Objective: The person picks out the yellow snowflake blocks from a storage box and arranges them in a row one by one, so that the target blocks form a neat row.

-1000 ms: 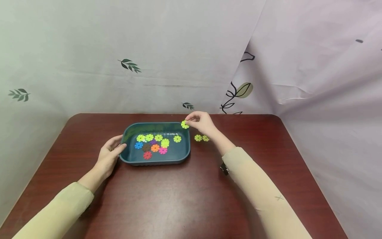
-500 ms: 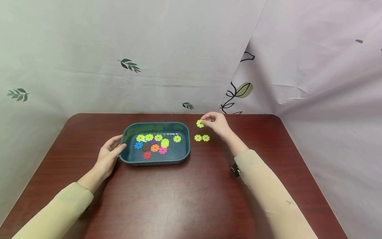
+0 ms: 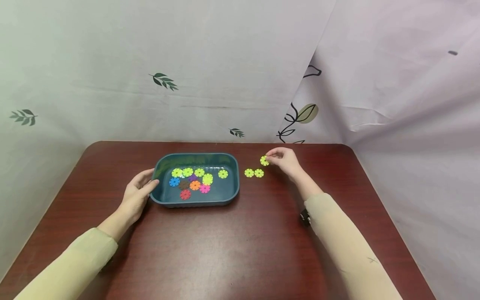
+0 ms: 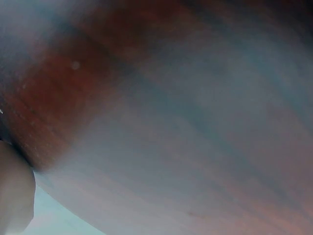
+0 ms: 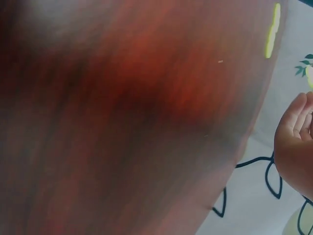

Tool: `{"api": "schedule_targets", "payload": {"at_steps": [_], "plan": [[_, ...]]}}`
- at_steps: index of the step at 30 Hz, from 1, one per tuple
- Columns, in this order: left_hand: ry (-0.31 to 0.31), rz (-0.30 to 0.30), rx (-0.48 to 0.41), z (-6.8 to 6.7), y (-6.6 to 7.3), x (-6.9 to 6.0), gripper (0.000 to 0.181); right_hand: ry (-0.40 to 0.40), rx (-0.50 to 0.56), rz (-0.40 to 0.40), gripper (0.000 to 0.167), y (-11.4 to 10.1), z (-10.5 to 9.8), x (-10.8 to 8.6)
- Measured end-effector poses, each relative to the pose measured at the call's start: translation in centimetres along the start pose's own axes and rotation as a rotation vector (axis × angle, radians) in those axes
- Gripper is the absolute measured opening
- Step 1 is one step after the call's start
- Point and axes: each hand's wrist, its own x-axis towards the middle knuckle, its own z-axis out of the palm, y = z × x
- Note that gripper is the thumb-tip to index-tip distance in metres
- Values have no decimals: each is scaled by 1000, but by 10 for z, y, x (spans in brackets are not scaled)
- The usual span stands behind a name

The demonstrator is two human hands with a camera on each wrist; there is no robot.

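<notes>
My right hand [image 3: 286, 161] pinches a yellow notched plastic disc [image 3: 264, 161] between thumb and fingers, just above the table. Below and left of it, two more yellow discs [image 3: 254, 173] lie side by side on the tabletop. My left hand [image 3: 136, 194] grips the left end of a dark blue-green tray [image 3: 195, 203], thumb over the rim. Inside the tray lie several yellow discs [image 3: 199, 172], along with a blue disc [image 3: 174, 182], a brown disc [image 3: 184, 185], an orange disc [image 3: 195, 185], a pink disc [image 3: 204, 188], a red disc [image 3: 185, 194] and a partly covered purple one.
Everything stands on a dark red wooden table [image 3: 232, 250]. Behind its far edge hangs a pale cloth [image 3: 202, 104] printed with leaves. A dark device shows at the right wrist, under the sleeve [image 3: 333, 225].
My right hand has carried the yellow disc from above the tray's right rim rightward, past the two discs on the table, and lowered it slightly. The left hand and tray have stayed put.
</notes>
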Motion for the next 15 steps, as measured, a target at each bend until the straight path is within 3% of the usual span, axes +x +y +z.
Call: {"api": "schedule_targets", "payload": {"at_steps": [15], "plan": [[-1, -7, -5, 0, 0, 0, 40, -58, -107, 49, 24, 20, -9, -7]]}}
